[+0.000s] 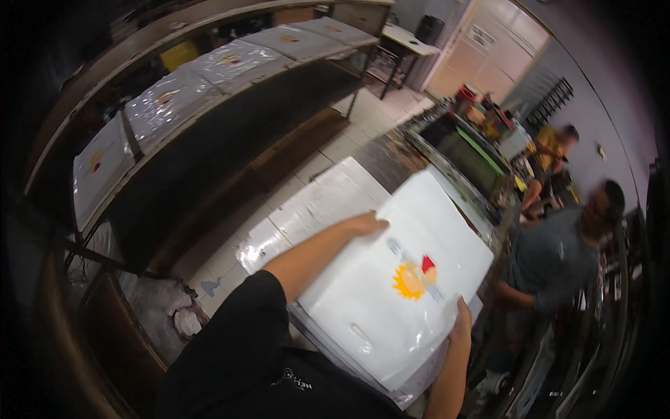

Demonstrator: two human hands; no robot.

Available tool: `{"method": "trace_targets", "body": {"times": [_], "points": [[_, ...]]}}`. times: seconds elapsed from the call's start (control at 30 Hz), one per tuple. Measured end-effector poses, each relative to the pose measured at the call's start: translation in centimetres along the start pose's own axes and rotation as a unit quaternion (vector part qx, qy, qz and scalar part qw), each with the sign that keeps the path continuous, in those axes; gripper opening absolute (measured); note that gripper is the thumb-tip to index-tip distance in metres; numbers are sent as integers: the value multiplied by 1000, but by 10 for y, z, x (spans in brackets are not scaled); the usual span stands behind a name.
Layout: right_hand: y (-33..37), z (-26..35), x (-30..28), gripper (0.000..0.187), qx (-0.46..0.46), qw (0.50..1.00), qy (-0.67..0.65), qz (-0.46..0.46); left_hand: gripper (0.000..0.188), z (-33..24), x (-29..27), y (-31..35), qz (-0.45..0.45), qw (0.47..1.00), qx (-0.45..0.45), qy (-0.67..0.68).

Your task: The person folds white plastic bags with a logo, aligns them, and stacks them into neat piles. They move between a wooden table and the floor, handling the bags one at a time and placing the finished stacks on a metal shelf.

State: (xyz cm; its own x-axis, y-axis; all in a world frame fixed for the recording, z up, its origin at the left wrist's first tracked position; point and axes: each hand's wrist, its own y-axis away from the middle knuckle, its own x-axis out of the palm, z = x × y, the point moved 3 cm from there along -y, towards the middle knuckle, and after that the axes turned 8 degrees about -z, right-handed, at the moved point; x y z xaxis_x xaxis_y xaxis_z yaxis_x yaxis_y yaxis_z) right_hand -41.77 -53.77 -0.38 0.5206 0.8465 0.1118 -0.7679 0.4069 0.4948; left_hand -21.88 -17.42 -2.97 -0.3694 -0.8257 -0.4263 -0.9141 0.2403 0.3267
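Note:
A white plastic bag (349, 300) lies flat in front of me on a stack of similar sheets. It has an orange sun and red print and an oval handle slot. My left hand (366, 223) grips its far left edge, thumb on top and the other fingers mostly hidden. At its right edge my right hand (459, 325) is closed with the thumb over the rim; its remaining fingers are out of sight under the plastic. I cannot tell whether one bag or several are between the fingers.
On the left a long rack (230, 84) bears several printed white bags (167, 101). Ahead stands a screen-printing frame (460, 150) on a cluttered bench. A person in grey (558, 258) is close on my right, another in yellow (551, 150) farther back. A plastic-covered surface (328, 192) lies beyond my left arm.

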Motion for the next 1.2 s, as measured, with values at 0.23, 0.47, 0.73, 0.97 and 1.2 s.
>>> {"method": "trace_targets", "body": {"times": [0.23,0.47,0.73,0.97,1.2], "points": [[-21,-3,-22,46,-1,1000,22,-3,92,-13,11,7,28,998,-11,62],[-9,8,-6,49,20,1000,5,15,102,-21,-23,41,34,974,-66,215],[35,88,42,41,-253,952,-14,-174,48,129,-171,170,-212,927,21,308],[101,152,291,51,-433,867,246,11,30,315,-326,369,-636,739,-139,175],[175,-31,702,40,-230,789,265,504,69,327,-475,436,-712,655,-156,-198]]}}
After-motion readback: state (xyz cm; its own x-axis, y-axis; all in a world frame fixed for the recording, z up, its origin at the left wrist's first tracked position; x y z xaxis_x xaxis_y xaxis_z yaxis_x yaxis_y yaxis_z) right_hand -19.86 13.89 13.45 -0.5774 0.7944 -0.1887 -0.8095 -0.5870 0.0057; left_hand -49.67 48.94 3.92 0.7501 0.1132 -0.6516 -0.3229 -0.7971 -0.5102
